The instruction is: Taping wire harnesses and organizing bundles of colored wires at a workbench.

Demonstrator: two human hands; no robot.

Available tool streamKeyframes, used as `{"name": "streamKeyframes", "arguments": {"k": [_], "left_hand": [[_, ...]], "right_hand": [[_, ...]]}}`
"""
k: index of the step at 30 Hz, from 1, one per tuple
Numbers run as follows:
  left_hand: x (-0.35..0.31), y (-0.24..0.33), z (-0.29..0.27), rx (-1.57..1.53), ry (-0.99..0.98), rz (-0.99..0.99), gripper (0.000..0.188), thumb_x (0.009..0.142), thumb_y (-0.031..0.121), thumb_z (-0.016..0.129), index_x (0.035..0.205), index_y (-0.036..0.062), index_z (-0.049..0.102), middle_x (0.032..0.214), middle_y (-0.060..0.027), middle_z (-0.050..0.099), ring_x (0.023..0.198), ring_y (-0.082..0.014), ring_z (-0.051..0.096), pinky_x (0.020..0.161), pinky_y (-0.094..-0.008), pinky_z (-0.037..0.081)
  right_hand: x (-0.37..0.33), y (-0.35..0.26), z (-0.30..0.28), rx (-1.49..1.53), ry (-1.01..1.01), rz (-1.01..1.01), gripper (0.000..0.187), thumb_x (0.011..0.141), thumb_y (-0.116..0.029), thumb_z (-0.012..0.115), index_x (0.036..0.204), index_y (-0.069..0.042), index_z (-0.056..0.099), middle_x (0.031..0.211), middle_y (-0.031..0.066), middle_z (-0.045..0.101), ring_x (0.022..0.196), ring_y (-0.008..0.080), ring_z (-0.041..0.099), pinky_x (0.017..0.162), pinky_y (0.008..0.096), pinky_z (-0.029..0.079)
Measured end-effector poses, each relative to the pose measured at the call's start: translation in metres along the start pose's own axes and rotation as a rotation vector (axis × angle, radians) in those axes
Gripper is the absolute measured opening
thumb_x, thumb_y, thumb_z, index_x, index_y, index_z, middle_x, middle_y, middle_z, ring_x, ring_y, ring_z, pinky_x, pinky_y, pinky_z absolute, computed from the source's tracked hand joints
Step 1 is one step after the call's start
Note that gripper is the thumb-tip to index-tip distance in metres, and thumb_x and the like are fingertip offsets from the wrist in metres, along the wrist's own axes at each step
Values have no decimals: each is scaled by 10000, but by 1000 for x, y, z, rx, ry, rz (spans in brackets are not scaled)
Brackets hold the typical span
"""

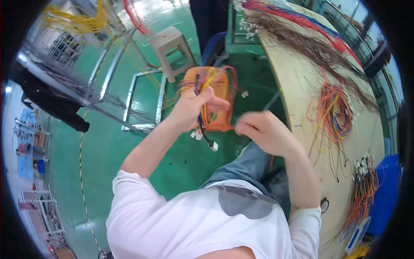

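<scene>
A bundle of coloured wires (202, 110) is gripped in my left hand (192, 107), its fingers wrapped round it. White connectors (198, 134) and a white plug on a black lead (213, 146) dangle below that fist. Other wire ends spread out above it, one with a small connector (245, 93) off to the right. My right hand (262, 130) is closed to the right of the bundle, slightly blurred. A red wire (231, 128) runs into its curled fingers, and a short red length shows beneath the hand. Behind the bundle is an orange stool (223, 89).
On the right, a wooden table (297, 103) carries a coil of coloured wires (335, 113), long brown wires (297, 38), bundled leads (363, 183) and a tape roll (324, 205). A beige stool (171, 45) stands ahead. Metal racks (105, 71) with hanging wires are on the left.
</scene>
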State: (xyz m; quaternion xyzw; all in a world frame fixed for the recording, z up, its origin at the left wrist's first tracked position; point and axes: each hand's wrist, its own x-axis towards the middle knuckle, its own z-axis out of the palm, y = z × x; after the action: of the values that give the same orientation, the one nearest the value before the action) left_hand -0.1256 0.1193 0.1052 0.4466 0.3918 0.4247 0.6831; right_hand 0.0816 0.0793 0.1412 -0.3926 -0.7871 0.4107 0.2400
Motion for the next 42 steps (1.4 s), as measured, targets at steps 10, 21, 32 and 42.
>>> {"name": "streamKeyframes", "arguments": {"k": [10, 21, 32, 42], "left_hand": [[9, 1, 53, 598, -723, -336, 175, 865, 247, 438, 828, 78, 410, 562, 16, 383, 481, -66, 369, 435, -236, 326], [-28, 29, 88, 1090, -700, 703, 255, 763, 204, 580, 943, 49, 485, 763, -158, 551, 677, -313, 551, 570, -370, 441], [0, -34, 86, 407, -87, 127, 196, 795, 156, 569, 880, -4, 496, 585, -18, 506, 516, -52, 459, 459, -207, 368], [8, -23, 81, -19, -15, 124, 195, 806, 79, 501, 983, 7, 457, 635, -3, 471, 445, -26, 378, 382, -182, 290]], "right_hand": [[-45, -18, -28, -541, 342, -5, 145, 728, -144, 561, 652, -24, 534, 585, 119, 516, 602, 289, 542, 538, 371, 430], [-41, 16, -42, 435, -226, 272, 208, 825, -181, 526, 746, 4, 578, 625, -41, 515, 592, 19, 434, 528, 185, 365], [-70, -20, -27, -162, 341, 168, 169, 767, -163, 545, 728, 0, 567, 663, 147, 539, 648, 282, 548, 600, 367, 442], [-82, 22, 20, 364, 436, 400, 106, 756, -30, 540, 854, 8, 558, 827, 124, 554, 739, 175, 511, 653, 261, 415]]}}
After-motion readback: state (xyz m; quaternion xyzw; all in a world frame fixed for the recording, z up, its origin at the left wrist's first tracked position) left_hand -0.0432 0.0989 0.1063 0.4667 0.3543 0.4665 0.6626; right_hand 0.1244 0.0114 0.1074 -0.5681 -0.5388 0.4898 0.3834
